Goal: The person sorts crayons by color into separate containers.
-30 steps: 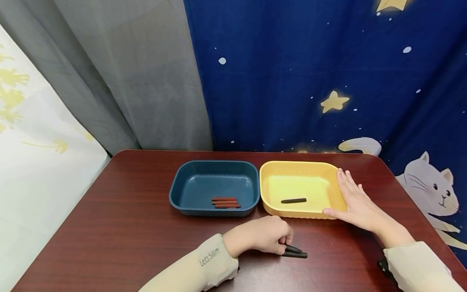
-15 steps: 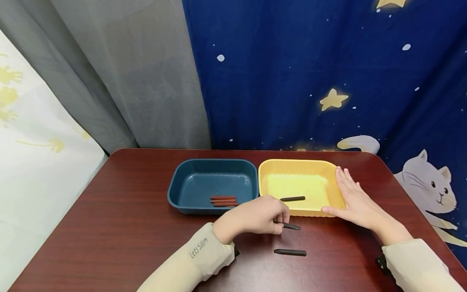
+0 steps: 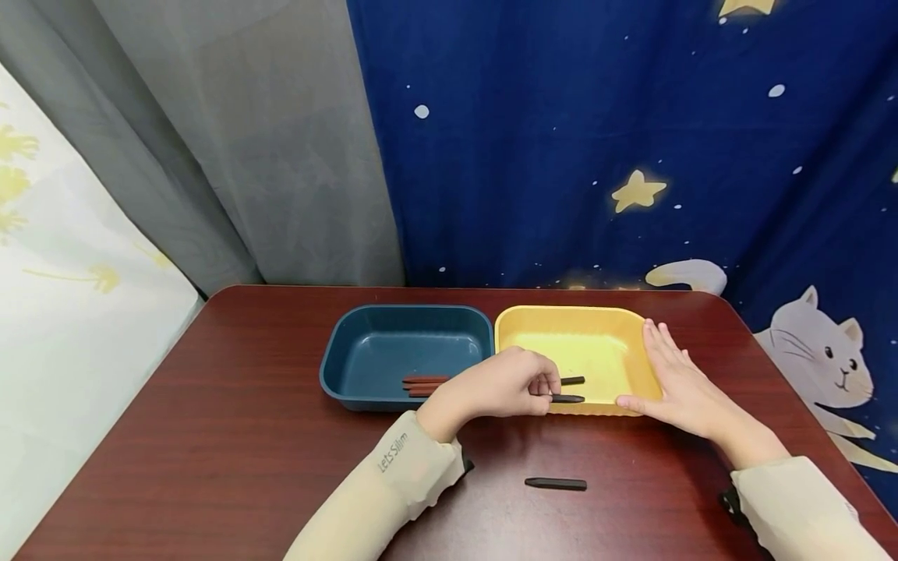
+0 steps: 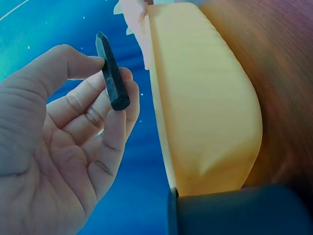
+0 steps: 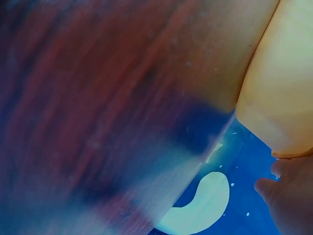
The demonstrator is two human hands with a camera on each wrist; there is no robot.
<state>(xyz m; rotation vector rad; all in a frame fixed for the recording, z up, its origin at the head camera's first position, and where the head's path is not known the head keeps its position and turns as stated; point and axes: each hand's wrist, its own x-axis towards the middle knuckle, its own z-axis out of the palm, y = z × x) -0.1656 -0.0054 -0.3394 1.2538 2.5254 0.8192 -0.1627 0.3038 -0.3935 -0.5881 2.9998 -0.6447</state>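
Note:
My left hand (image 3: 501, 382) is at the front wall of the yellow bin (image 3: 610, 409), pinching a black crayon (image 4: 112, 73) between thumb and fingers. In the left wrist view the crayon is clear of the bin, its pointed end up. A second black crayon (image 3: 574, 380) lies inside the yellow bin, partly hidden behind the left hand. Another black crayon (image 3: 556, 484) rests on the table in front. My right hand (image 3: 691, 397) lies with straight fingers against the right side of the yellow bin, thumb at its front rim.
A dark blue bin (image 3: 340, 396) stands left of the yellow one, close against it. Several reddish-brown crayons (image 3: 421, 380) lie inside, partly covered by the left wrist. Behind the dark red table (image 3: 231, 436) hang grey and blue curtains (image 3: 547, 156).
The left hand has lifted one black crayon off the table and carried it away from the person to the yellow bin's front rim. The other crayon stayed there. The right hand keeps its place.

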